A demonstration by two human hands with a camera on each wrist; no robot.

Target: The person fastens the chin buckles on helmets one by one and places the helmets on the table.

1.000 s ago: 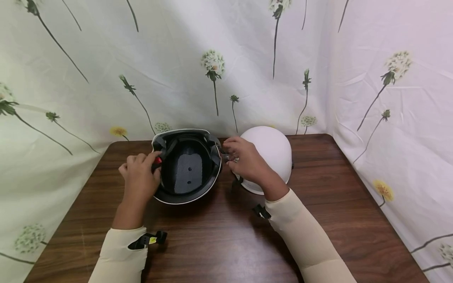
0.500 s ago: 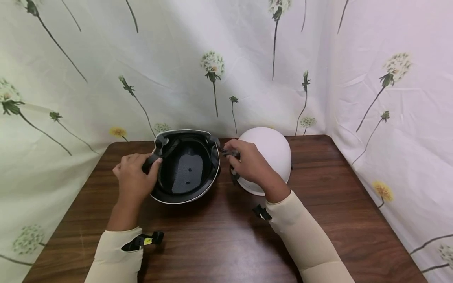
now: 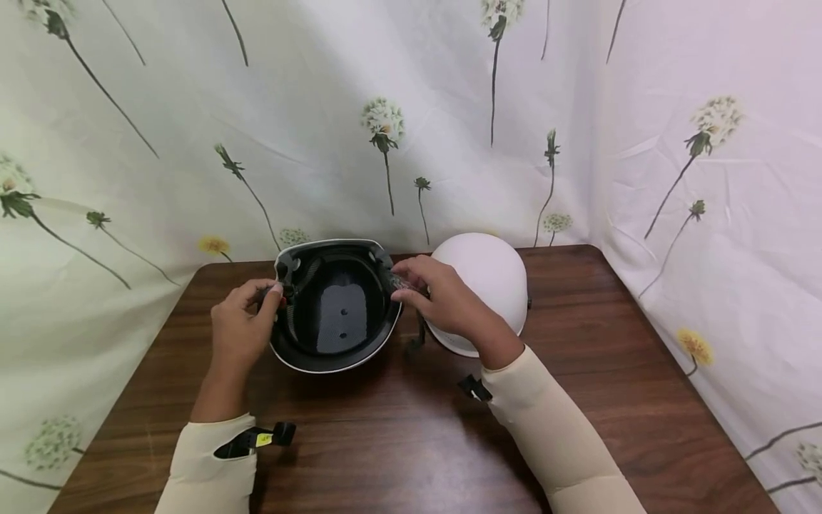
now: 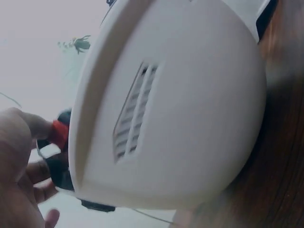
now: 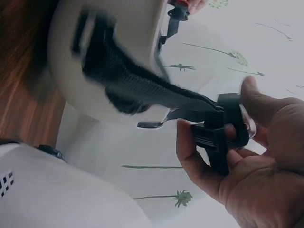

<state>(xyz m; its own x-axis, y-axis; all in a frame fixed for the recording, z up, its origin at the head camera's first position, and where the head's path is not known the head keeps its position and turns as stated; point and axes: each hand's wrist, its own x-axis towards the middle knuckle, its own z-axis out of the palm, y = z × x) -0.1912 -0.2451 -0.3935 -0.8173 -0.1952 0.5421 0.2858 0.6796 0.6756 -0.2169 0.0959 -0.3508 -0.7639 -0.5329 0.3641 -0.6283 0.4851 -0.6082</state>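
Note:
A white helmet (image 3: 343, 314) lies upside down, its black lining facing up. At its left rim my left hand (image 3: 242, 321) pinches the black chin strap by a buckle with a red piece (image 4: 59, 134). The shell's slotted side vent (image 4: 135, 111) shows in the left wrist view. My right hand (image 3: 446, 296), beyond the right rim, holds the other strap (image 5: 142, 85) by its black plastic buckle (image 5: 223, 128) between thumb and fingers. That strap's loose end hangs down, blurred in the right wrist view.
A second white helmet (image 3: 484, 264) sits dome up on the right, partly behind my right hand and forearm. Both stand toward the back of the brown wooden table (image 3: 398, 428). A flower-patterned cloth (image 3: 308, 143) hangs behind and at the sides.
My right hand has moved slightly left, closer to the upturned helmet's rim, and a strap end now hangs below it. My left hand has shifted slightly left and turned with the buckle.

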